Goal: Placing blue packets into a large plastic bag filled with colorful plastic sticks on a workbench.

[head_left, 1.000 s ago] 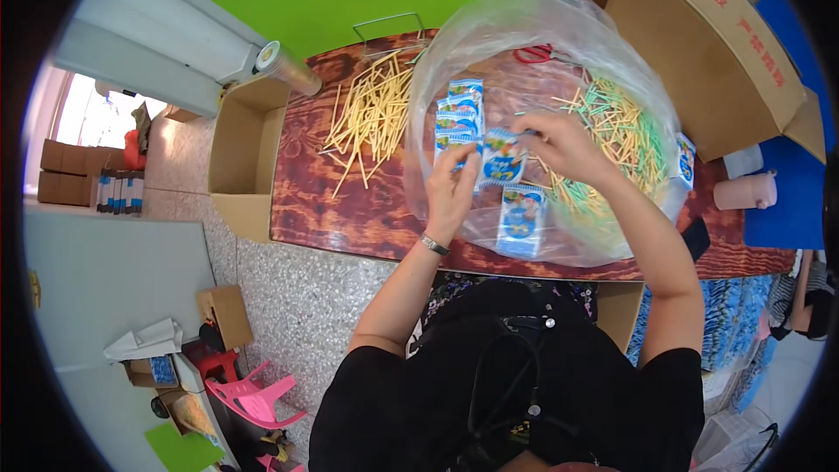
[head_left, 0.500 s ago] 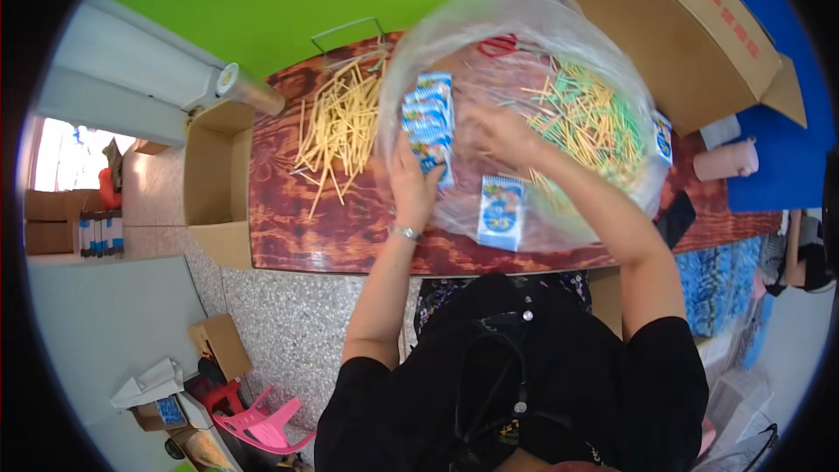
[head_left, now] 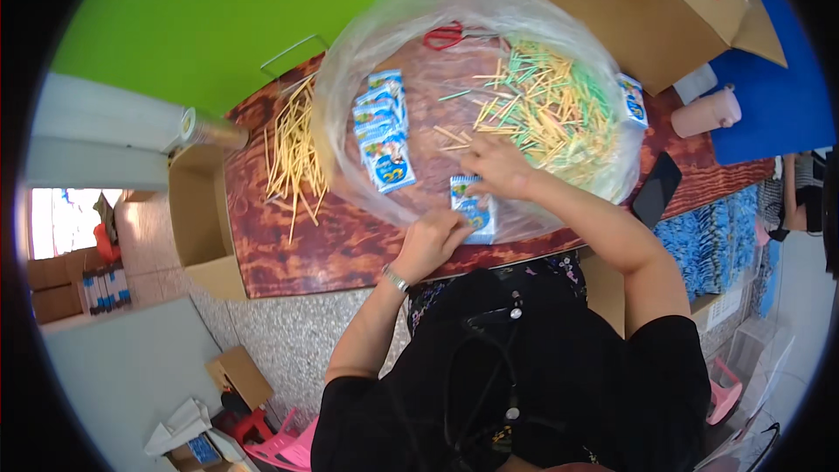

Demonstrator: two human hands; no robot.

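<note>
Both hands at one blue-and-white packet (head_left: 474, 211), and a light touch looks wise here!
Left hand (head_left: 430, 240) half-curled at the packet's near left edge, a firm pinch or not I can't tell; the packet lies flat between the hands. Right hand (head_left: 500, 168) bent just over its far edge, grip hidden, loose sticks (head_left: 452, 136) right by the fingertips. Gentle pressure near the rim should suit, since a hard squeeze could crease it. Beyond the left hand, a fanned row of packets (head_left: 382, 133); beyond the right, a pile of sticks (head_left: 559, 105), all inside a clear plastic bag (head_left: 354, 44) on the reddish tabletop (head_left: 288, 268). Past both hands, red scissors (head_left: 444, 35); farther right, a big cardboard box (head_left: 612, 17); far left, a green wall (head_left: 218, 17).
</note>
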